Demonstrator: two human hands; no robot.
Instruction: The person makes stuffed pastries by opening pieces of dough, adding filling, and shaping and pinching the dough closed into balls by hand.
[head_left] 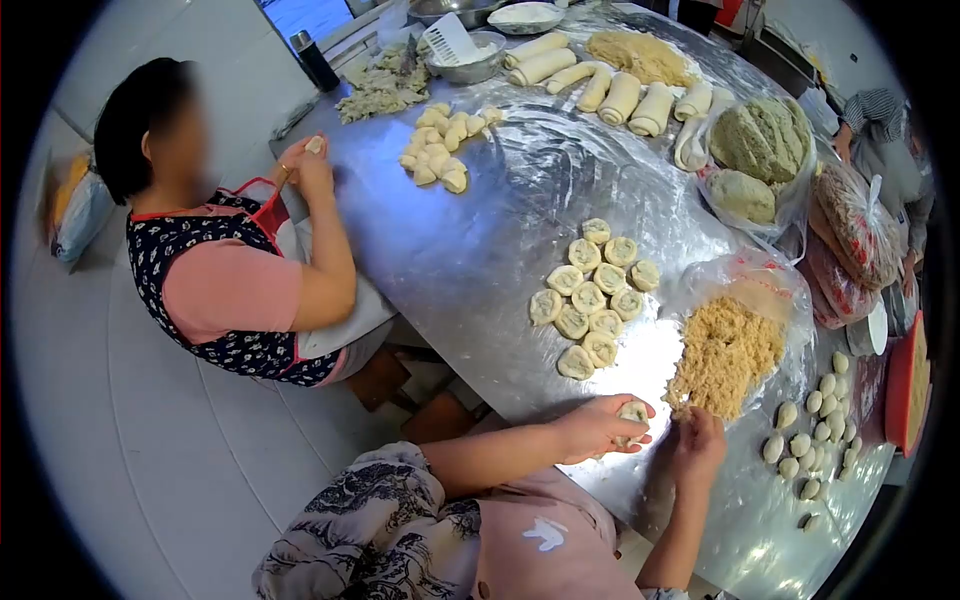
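My left hand (590, 428) is closed around a small cup of pale dough (632, 415), held above the table's near edge. My right hand (700, 445) is pinched at the near edge of a heap of crumbly tan filling (730, 350), fingertips touching the crumbs. This heap spills from an open clear plastic bag (790, 290). Beyond my left hand, several round filled dough pieces (590, 288) sit in a cluster. Small oval dough lumps (822, 420) lie scattered to the right of my right hand.
On the left a co-worker (230, 240) holds a small dough piece (316, 145) near several folded dough pieces (440, 145). Dough rolls (620, 98), a metal bowl (470, 62) and bagged greenish dough (760, 140) stand farther back. A red basin (908, 385) is at the right edge.
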